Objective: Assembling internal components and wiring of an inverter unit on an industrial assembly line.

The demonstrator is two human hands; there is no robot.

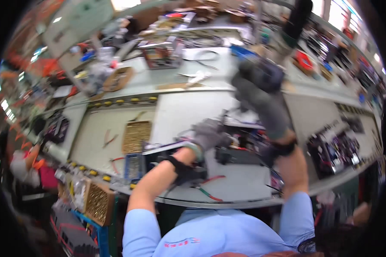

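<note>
Much of the view is smeared by motion. My left hand (207, 134), in a grey glove, rests at the left end of an opened black device (240, 155) with dark and coloured parts inside. Its fingers are too blurred to make out a grip. My right hand (257, 92), also gloved, is raised beyond the device, against a dark, rounded shape (270, 75). Whether it holds that shape cannot be told. Close by hangs a thick dark cylinder (299, 21). Red-and-green-handled pliers (210, 195) lie in front of the device, partly hidden by my left wrist.
Left of my arm stand a tray of small brass-coloured parts (137, 136) and a blue bin (133, 167). Another pair of pliers (110, 138) lies farther left. An opened device (333, 147) sits at right. A printed box (161, 52) stands on the far ledge. A person's arm (32, 156) shows at far left.
</note>
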